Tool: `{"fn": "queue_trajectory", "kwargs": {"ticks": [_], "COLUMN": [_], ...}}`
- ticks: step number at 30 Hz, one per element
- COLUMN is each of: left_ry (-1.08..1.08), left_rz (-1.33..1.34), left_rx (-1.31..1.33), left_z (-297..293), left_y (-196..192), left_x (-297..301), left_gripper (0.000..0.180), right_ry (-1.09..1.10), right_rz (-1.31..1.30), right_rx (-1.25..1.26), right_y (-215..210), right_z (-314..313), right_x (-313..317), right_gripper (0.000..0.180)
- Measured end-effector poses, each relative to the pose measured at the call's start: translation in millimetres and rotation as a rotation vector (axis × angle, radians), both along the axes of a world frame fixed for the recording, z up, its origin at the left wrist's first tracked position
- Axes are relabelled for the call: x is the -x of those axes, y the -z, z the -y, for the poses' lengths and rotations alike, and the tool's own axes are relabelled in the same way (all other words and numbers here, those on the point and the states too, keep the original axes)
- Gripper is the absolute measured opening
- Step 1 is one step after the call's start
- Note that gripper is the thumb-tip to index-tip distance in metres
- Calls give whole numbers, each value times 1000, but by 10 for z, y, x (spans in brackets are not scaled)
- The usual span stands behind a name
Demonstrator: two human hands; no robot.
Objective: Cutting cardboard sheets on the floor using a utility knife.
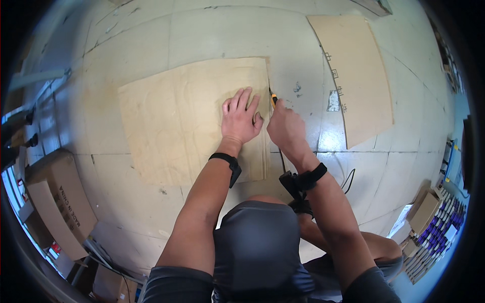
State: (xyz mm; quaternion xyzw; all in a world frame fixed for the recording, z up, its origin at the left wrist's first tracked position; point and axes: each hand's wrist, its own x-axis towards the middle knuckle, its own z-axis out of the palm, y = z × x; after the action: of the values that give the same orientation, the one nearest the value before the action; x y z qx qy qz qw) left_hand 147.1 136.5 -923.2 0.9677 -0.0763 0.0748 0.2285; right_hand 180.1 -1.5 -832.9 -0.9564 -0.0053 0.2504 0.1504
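A large sheet of tan cardboard (172, 118) lies flat on the tiled floor in front of me. My left hand (241, 115) rests on it near the right edge, palm down with the fingers spread. Just past that edge, my right hand (287, 129) is closed around a utility knife (274, 99) with an orange and black body. The knife's tip points away from me and meets the sheet's right edge, close to the far right corner. Most of the handle is hidden in my fist. Black straps with small devices sit on both wrists.
A second cardboard piece (361, 76) with printed characters lies to the right. A silvery scrap (333, 101) is beside it. Folded cardboard boxes (65, 197) stand at the left, and stacked purple and white items (442, 227) at the right. A thin black cable (349, 182) loops near my right forearm.
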Motion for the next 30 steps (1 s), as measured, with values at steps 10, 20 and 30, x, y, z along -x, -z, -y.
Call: {"fn": "queue_trajectory", "kwargs": {"ticks": [10, 20, 30], "left_ry": [-1, -5, 0], "left_rz": [5, -8, 1], "left_rx": [-3, -22, -3], "left_z": [36, 18, 69], "left_y": [-1, -11, -12], "left_x": [-16, -7, -26], "left_gripper": [52, 53, 53], "right_ry": [5, 153, 808], "right_rz": [2, 126, -46], "right_rx": [162, -136, -208], "right_y": [-16, 40, 589], "right_z": [299, 67, 670], "right_x": [56, 249, 143], "right_gripper": [39, 37, 39]}}
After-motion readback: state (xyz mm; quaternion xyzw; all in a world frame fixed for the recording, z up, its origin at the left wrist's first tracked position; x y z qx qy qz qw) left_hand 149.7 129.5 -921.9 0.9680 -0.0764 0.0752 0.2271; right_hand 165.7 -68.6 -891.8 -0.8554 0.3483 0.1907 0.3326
